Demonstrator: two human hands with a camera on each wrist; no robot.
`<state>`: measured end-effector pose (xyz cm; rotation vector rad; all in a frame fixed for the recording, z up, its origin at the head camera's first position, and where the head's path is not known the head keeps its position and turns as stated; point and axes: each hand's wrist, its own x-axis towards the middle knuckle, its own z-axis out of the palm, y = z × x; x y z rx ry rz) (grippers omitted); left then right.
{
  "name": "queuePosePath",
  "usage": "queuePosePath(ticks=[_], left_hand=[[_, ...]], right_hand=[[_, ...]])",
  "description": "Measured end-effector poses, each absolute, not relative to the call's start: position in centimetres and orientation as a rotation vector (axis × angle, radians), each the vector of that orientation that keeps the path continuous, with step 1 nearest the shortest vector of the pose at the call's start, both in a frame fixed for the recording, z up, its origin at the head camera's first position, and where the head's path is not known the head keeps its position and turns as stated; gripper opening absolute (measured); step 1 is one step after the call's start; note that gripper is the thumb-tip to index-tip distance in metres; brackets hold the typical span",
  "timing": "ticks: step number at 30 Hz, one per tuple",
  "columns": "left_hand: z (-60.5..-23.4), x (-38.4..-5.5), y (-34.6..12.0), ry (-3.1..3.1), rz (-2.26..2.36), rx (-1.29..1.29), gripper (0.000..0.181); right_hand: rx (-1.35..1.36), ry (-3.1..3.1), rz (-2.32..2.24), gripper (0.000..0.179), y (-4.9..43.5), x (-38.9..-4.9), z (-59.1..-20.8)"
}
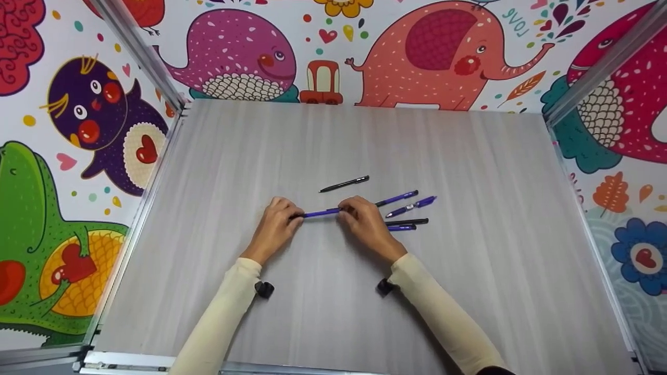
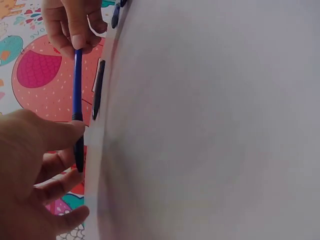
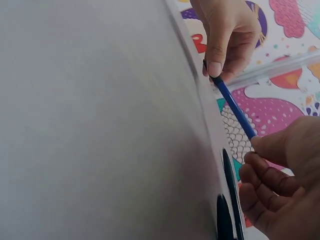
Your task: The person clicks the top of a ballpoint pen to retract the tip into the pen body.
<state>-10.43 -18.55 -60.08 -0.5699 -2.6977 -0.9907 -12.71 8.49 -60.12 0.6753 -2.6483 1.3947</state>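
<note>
A blue pen point(image 1: 321, 213) with a dark grip end is stretched level between both hands, over the middle of the table. The left hand point(image 1: 273, 226) pinches its dark end between thumb and fingers. At the other end, the right hand point(image 1: 369, 225) pinches the pen with thumb and fingertips, hiding that end. In the left wrist view the blue barrel point(image 2: 77, 92) shows between the two hands; the right wrist view shows the same barrel point(image 3: 238, 111) on a slant. Beyond the hands lies a black pen point(image 1: 344, 184).
Right of the right hand lie several pens: a blue-and-black one point(image 1: 399, 198), a purple patterned one point(image 1: 411, 207), a black one point(image 1: 409, 222) and a blue one point(image 1: 402, 227), some partly hidden by that hand. Metal rails point(image 1: 133, 234) and cartoon-printed walls point(image 1: 333, 52) border the wood-grain table point(image 1: 312, 140).
</note>
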Motion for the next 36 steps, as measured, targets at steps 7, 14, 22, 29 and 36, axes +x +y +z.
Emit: queuePosePath(ticks=[7,14,22,29,36], left_hand=[[-59.7,-11.2,-16.4,-2.68,-1.033,-0.624,0.008],[-59.8,-11.8,-14.1,-2.628,-1.074,-0.713,0.008],[-59.6,-12.3,-11.5,-2.56,-1.095,-0.796,0.009],[-59.5,-12.5,-9.2,-2.562,-1.111,-0.838,0.008],[-59.4,-12.7,-7.3,-2.554,-1.181,-0.856,0.007]], right_hand=[[0.521,-2.463,1.608,0.016,10.3,-12.3,-60.4],[0.31,-2.354,1.73,0.015,11.8,-11.9,-60.3],[0.173,-2.257,1.76,0.013,13.7,-11.7,-59.9],[0.177,-2.182,1.765,0.012,14.8,-11.1,-57.8],[0.194,-2.169,1.705,0.011,15.9,-10.1,-55.2]])
